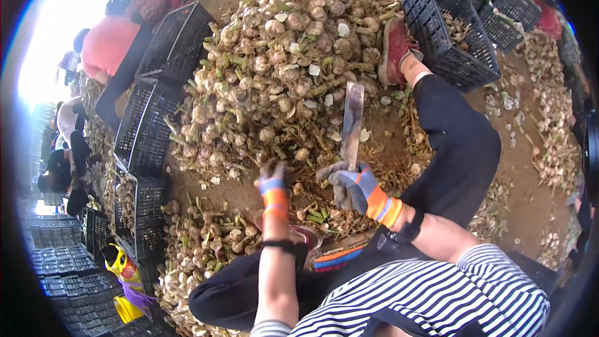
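A big heap of garlic bulbs (281, 68) with stalks and roots rises in front of me. My right hand (357, 188), in a grey, orange and blue glove, is closed on the handle of a knife (353, 115). Its long, flat, square-ended blade points up and away, stained brown. My left hand (272, 186), gloved alike, reaches to the near foot of the heap. Its dark fingertips are smeared, so whether they grip a bulb I cannot tell. More garlic bulbs (231, 234) lie left of my left forearm.
Black plastic crates (146, 125) line the left side; another crate (449, 31) stands far right beside my red shoe (396, 50). My bent leg (458, 150) borders the right. People (112, 47) crouch at far left. Cut stalks and peel litter the dirt floor.
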`<state>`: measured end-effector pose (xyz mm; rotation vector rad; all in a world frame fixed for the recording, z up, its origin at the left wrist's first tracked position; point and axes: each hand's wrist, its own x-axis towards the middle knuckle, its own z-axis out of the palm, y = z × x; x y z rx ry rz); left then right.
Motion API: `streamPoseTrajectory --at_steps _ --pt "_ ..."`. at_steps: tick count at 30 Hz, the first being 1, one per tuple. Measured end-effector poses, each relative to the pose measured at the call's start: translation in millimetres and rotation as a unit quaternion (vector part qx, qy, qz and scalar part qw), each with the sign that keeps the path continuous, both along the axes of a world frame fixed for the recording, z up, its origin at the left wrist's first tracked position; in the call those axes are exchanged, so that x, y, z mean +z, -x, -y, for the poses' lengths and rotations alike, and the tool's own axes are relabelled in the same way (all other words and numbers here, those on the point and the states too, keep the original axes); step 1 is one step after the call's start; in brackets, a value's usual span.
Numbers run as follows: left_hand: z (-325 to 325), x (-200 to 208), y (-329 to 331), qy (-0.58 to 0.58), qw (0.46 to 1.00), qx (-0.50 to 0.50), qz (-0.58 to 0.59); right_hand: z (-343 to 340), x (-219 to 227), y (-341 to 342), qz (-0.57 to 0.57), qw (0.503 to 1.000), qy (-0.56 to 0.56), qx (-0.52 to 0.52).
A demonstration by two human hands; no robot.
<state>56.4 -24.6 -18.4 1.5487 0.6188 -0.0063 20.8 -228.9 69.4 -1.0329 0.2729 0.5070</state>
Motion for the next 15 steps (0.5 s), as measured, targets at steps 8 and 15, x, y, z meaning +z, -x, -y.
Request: streamPoseTrajectory --at_steps 8,15 --pt "3.2 -168.7 -23.7 -0.16 0.984 -0.048 -0.065 6.8 16.7 -2.1 0.003 0.999 0.048 0.02" --pt "25.7 -30.4 4.1 0.204 0.977 -0.028 0.058 16.8 -2.7 -12.7 0.209 0.889 0.362 0.184"
